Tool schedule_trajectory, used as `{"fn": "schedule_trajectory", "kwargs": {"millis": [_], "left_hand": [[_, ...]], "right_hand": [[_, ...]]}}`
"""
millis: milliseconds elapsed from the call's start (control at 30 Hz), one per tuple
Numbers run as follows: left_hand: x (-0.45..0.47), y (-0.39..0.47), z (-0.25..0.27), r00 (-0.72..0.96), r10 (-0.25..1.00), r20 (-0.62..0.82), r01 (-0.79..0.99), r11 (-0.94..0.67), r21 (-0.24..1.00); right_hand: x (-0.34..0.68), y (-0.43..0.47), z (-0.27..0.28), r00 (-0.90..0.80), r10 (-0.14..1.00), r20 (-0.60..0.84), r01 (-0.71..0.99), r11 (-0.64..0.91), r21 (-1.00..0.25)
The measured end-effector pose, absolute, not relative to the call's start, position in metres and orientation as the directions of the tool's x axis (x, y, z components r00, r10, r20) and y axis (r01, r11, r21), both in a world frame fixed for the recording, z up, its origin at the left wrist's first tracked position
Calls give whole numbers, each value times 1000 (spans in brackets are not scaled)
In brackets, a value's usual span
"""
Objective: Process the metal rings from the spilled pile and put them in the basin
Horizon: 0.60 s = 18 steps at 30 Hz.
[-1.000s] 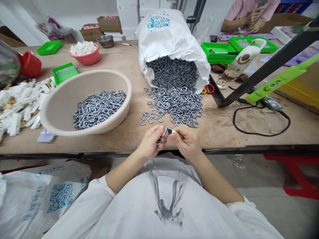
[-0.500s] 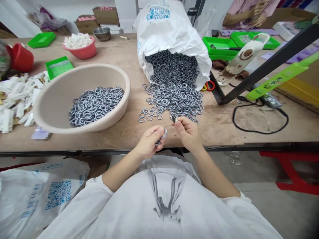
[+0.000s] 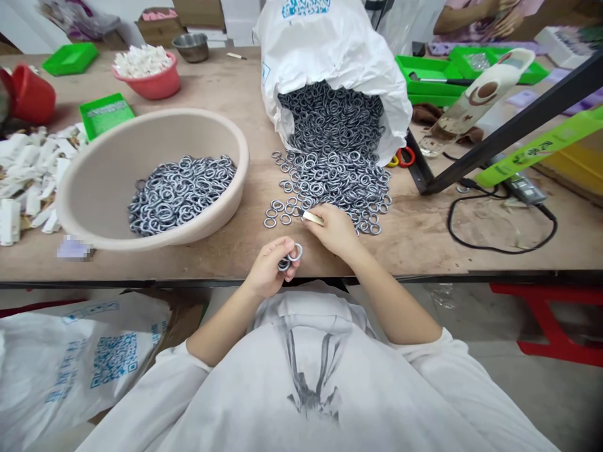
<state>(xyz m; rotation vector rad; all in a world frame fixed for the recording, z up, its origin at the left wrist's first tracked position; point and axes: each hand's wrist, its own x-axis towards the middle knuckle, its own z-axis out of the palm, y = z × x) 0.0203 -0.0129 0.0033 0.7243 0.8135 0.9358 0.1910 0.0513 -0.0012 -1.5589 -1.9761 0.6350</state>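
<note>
Right hand point(image 3: 335, 230) shifted to ring pile point(image 3: 343, 179), fingers closed on pale-handled tool point(image 3: 313, 218); left hand point(image 3: 269, 268) pinching rings point(image 3: 299, 253)

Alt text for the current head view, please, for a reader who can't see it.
A person's left hand holds a few grey rings near the front edge of a table; the right hand holds a small dark-tipped tool by a ring pile spilling from a white sack. A beige basin of similar rings sits leftward.
</note>
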Motion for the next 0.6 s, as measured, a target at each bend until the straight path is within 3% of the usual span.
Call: {"fn": "schedule_trajectory", "kwargs": {"millis": [100,200,267,433,600], "left_hand": [[13,-10,5,330,899,-287,-483,422,767],[9,-8,5,347,879,-326,-538,471,699],[9,-8,4,355,867,-350,-556,496,667],[16,-10,4,348,884,-310,-542,460,703],[28,-10,3,358,890,-282,-524,441,729]], "right_hand": [[187,56,0,-197,980,34,898,194,-395],[186,51,0,-183,983,29,928,183,-324],[189,45,-1,-186,980,71,902,199,-383],[195,23,-4,-165,956,241,661,289,-693],[193,14,-13,-77,978,193,685,193,-703]]}}
